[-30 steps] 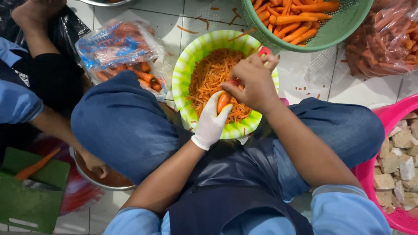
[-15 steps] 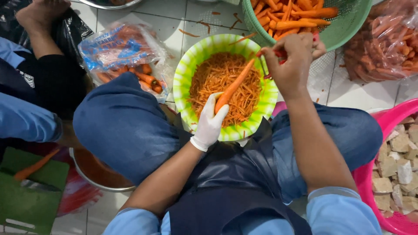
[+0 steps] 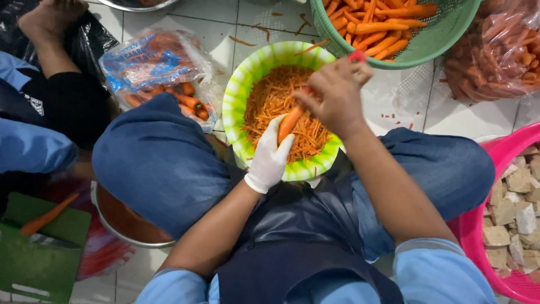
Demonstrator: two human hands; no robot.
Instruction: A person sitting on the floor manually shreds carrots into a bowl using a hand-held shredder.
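Fingers of the gloved left hand (image 3: 271, 157) clamp the carrot (image 3: 290, 124); the right hand (image 3: 336, 95) grips a red-handled shredder at one o'clock. A slip could nick fingertips over the bowl (image 3: 239, 95).

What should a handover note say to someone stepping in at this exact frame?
Left hand, in a white glove, grips the lower end of a carrot over the green-rimmed bowl. Right hand, bare, holds a red-handled tool against the carrot's upper end. The bowl, between the knees, already holds a heap of carrot shreds. Most of the held carrot is still whole. More whole carrots wait in the green basket ahead and in the open bag to the left.
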